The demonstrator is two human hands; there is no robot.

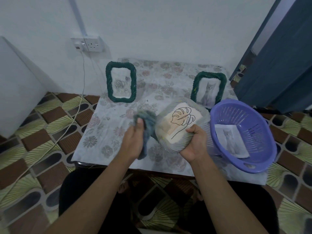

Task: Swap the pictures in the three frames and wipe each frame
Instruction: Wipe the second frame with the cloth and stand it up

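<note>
Pale, ribbed and faintly see-through, the frame (170,146) being wiped was held tilted above the desk (104,125). Its face was turned up toward the camera, with a leaf line drawing (182,120) showing in its opening. The right hand (194,142) gripped it at the lower right corner, thumb on the front rim and fingers curled underneath. The left hand (135,137) was closed round a fluffy blue-grey cloth (146,119), bunched at the frame's left edge and apparently touching it.

Two dark green frames with rope-like borders stood upright at the back of the desk. The left green frame (120,81) showed roses. The right green frame (209,88) showed a grey cat and stood partly behind the held one. A purple basket (253,115) leaned at the desk's right side with a loose cat picture (231,141) lying inside.

Carried in one hand, the pale frame was probably light and stiff, likely moulded plastic. Its smooth ribs could slip under a wiping push, and whether the front was glazed could not be told. Gripping the rim at a corner seemed soundest, since it left the face free and braced the frame against pressure from the opposite side. The cloth looked soft and limp, so it had to be bunched to press usefully. The green frames would best be taken by their thick borders.
</note>
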